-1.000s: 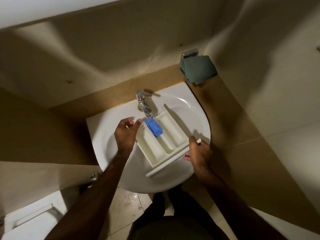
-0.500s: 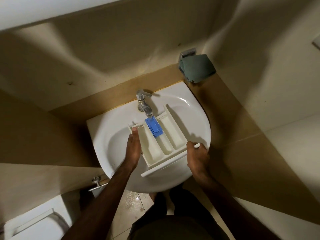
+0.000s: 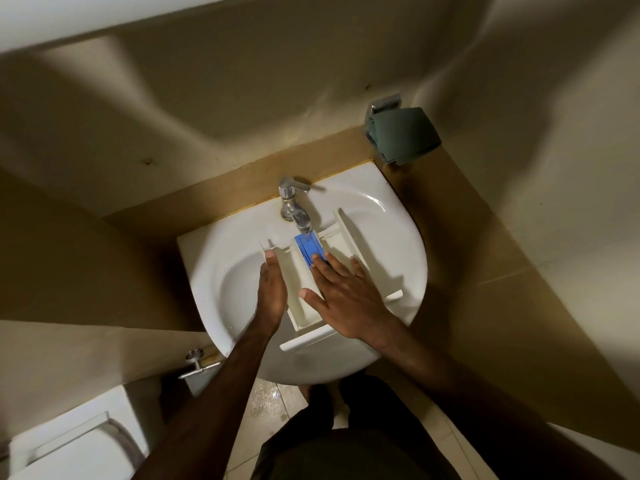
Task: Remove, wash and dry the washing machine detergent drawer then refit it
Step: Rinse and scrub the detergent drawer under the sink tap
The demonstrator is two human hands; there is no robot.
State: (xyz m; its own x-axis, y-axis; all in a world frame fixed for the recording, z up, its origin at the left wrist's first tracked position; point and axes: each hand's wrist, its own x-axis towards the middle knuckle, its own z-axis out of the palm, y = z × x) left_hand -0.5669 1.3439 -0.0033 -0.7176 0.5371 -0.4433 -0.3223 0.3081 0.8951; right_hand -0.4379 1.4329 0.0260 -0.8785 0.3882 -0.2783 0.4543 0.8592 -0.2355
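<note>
The white detergent drawer (image 3: pixel 304 308) lies in the white sink (image 3: pixel 398 258), its blue softener insert (image 3: pixel 308 249) right under the chrome tap (image 3: pixel 294 206). My left hand (image 3: pixel 270 292) lies straight along the drawer's left wall, fingertips near its back corner. My right hand (image 3: pixel 343 296) is spread flat over the middle and right compartments, fingers straight, fingertips touching the blue insert. It hides most of those compartments. Only the ends of the drawer's front panel (image 3: pixel 304 337) show at the near side.
A folded dark green cloth (image 3: pixel 403 136) hangs on a chrome holder at the back right wall. A toilet lid (image 3: pixel 69 441) sits at the lower left, with a valve (image 3: pixel 197 363) under the sink. Walls close in on the left, back and right.
My right hand left the drawer's front right corner and moved up over the compartments, now spread flat. My left hand stays along the left wall, as half a second ago.
</note>
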